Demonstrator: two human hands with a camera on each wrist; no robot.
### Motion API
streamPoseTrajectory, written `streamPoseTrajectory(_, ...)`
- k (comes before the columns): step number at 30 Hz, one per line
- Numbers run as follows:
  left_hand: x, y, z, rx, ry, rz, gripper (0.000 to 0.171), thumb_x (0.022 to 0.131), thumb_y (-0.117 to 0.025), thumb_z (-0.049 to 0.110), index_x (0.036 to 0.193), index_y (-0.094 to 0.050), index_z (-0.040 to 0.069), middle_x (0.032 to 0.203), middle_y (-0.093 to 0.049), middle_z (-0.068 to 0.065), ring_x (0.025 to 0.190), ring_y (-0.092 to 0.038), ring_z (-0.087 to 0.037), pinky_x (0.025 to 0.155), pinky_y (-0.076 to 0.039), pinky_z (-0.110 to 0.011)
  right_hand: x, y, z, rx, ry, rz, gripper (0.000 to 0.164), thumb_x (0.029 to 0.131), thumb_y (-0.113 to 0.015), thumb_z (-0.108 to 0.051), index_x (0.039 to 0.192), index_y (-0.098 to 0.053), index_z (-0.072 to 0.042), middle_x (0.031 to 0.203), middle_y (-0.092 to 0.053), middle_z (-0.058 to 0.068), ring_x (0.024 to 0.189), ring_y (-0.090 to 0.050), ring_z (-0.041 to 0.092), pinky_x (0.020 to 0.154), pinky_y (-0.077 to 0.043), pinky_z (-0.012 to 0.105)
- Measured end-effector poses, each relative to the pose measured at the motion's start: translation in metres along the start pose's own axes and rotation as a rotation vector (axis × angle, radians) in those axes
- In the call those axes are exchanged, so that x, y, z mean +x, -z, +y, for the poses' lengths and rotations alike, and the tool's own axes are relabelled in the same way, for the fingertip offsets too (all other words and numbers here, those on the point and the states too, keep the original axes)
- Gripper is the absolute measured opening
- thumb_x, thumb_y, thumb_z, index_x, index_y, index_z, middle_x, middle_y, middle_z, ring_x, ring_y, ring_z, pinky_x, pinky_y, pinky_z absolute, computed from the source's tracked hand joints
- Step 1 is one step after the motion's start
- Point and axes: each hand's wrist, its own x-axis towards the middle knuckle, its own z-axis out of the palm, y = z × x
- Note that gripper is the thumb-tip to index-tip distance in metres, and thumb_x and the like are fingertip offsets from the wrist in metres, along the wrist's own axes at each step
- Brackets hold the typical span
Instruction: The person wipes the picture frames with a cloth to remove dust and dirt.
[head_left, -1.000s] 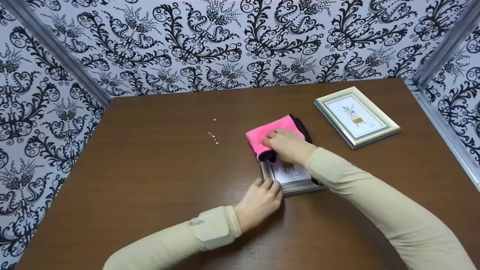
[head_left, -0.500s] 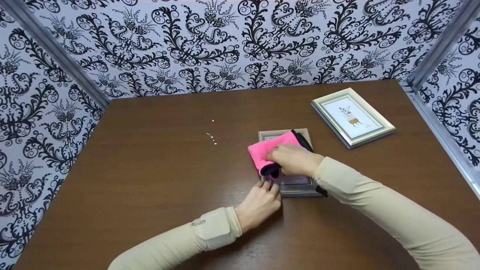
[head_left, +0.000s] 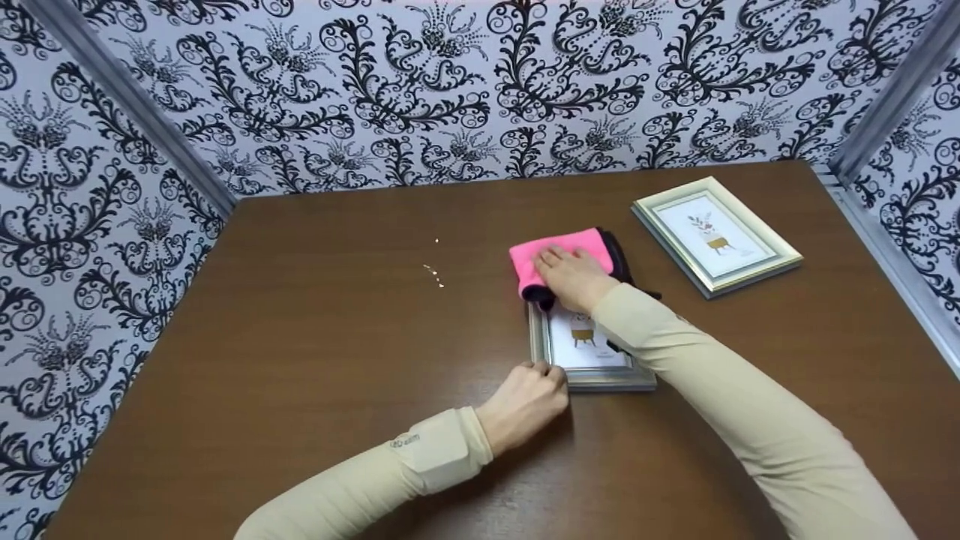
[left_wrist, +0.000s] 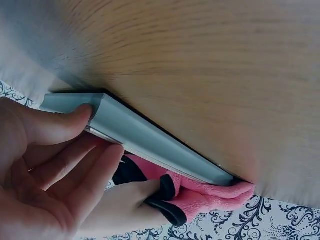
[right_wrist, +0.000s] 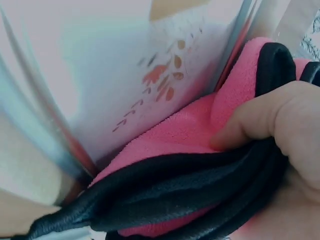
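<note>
A picture frame (head_left: 611, 381) with a silvery border lies flat on the brown table. My left hand (head_left: 527, 401) holds its near left corner, thumb (left_wrist: 62, 124) on the outer side and fingers curled against the front edge. Over the frame's far part lies a folded pink cloth (head_left: 526, 264) with black edging. My right hand (head_left: 576, 279) presses this cloth down, fingers spread over it. In the right wrist view, the thumb (right_wrist: 250, 117) grips the cloth's folds beside the printed flower picture (right_wrist: 125, 60). The cloth and right hand hide the frame's far end.
A second picture frame (head_left: 716, 238) lies at the far right of the table (head_left: 337, 322). Several small pale specks (head_left: 435, 274) are scattered left of the cloth. Patterned walls (head_left: 450, 90) stand along the back and sides.
My right hand drew the cloth toward me over the frame, then moved it back to the far end, uncovering the picture's near part. My left hand stays at the corner.
</note>
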Motion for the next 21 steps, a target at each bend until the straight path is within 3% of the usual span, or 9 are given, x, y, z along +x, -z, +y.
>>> streamPoseTrajectory(6,0.002,0.0,0.002,-0.025,0.042,0.012,0.015,0.076,-0.068,0.006,0.079,-0.075,0.019,0.073,-0.06,0.003,0.057,-0.054,-0.009,0.042,-0.044,-0.022,-0.022,0.002,-0.004,0.066,0.106,-0.049,0.067,0.085,-0.059,0.005,0.144,-0.029,0.011,0.149,-0.029,0.028,0.139,-0.026,0.039,0.112,-0.022,0.05)
streamPoseTrajectory(13,-0.002,-0.001,0.001,-0.013,0.035,0.041,0.012,0.078,-0.07,0.011,0.075,-0.074,0.022,0.075,-0.06,0.004,0.06,-0.056,-0.011,0.043,-0.045,-0.025,-0.067,0.004,-0.006,0.28,0.308,-0.13,0.063,0.081,-0.055,0.014,0.14,-0.036,0.013,0.144,-0.037,0.029,0.135,-0.033,0.039,0.111,-0.026,0.046)
streamPoseTrajectory(17,-0.002,-0.002,-0.001,-0.034,0.019,0.041,0.012,0.078,-0.07,0.012,0.074,-0.073,0.023,0.077,-0.061,0.005,0.062,-0.057,-0.012,0.044,-0.046,-0.026,-0.073,0.003,-0.003,0.283,0.35,-0.147,0.062,0.082,-0.054,0.013,0.141,-0.037,0.011,0.146,-0.037,0.026,0.137,-0.031,0.037,0.111,-0.025,0.046)
streamPoseTrajectory(21,0.0,-0.003,-0.001,-0.029,0.009,0.05,0.014,0.079,-0.068,0.009,0.074,-0.073,0.021,0.076,-0.06,0.005,0.06,-0.056,-0.011,0.044,-0.046,-0.025,-0.063,0.0,-0.002,0.245,0.302,-0.118,0.063,0.083,-0.053,0.014,0.142,-0.034,0.011,0.149,-0.03,0.027,0.139,-0.026,0.038,0.113,-0.021,0.046)
